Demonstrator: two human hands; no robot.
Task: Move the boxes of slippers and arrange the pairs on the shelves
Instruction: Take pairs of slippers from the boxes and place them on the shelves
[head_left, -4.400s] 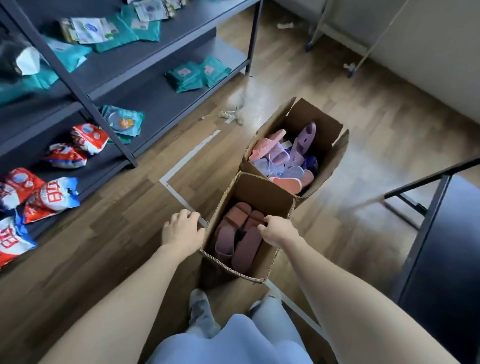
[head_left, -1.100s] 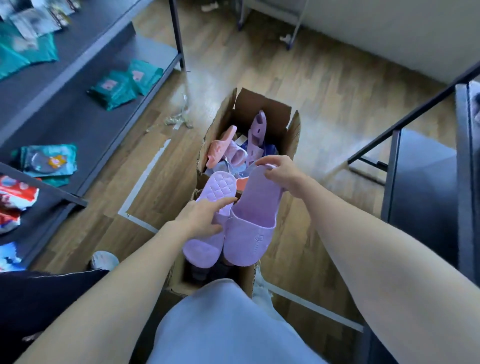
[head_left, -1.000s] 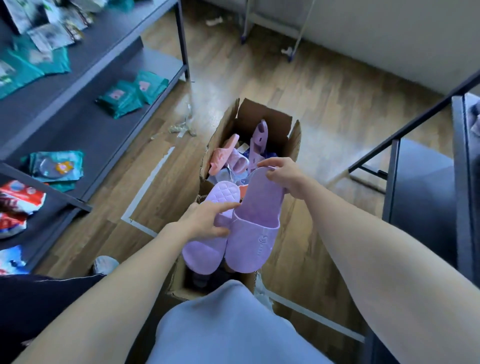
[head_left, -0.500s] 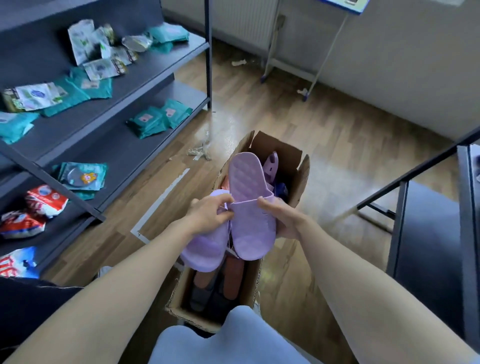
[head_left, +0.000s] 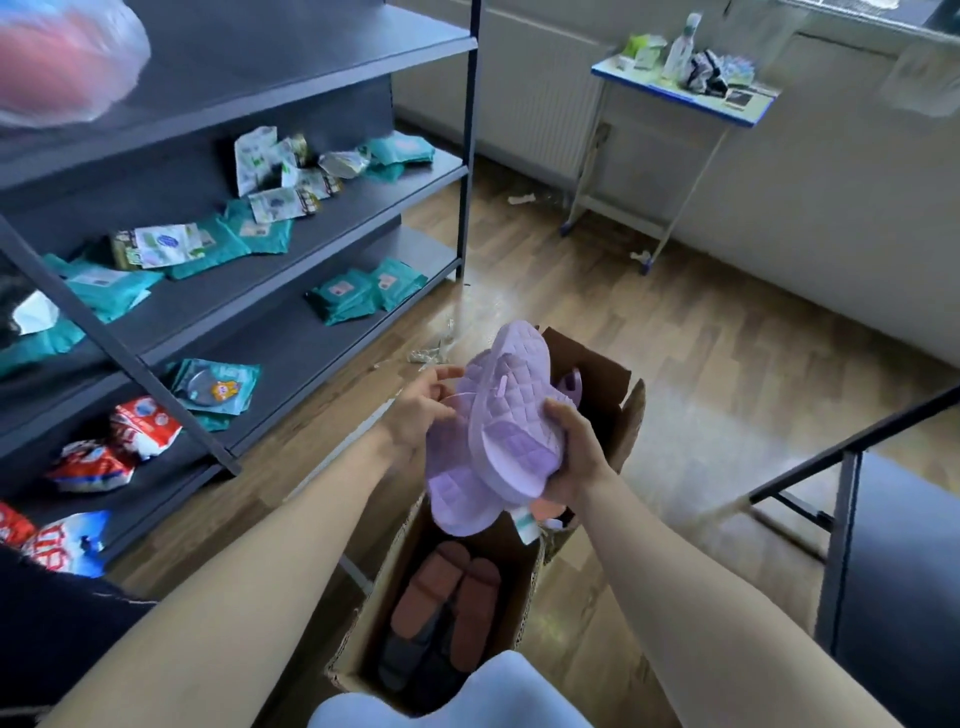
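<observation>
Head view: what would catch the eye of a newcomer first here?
The lilac quilted slippers, gripped mid-frame between the left hand and the right hand. Below them an open cardboard box holds brown slippers; teal packets lie on the dark shelves to the left.

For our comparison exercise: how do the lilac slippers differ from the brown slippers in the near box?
The lilac slippers are held up, overlapping, by left hand and right hand; the brown slippers lie side by side in the near box. Lilac looks quilted, brown smooth. Both are pairs.
</observation>
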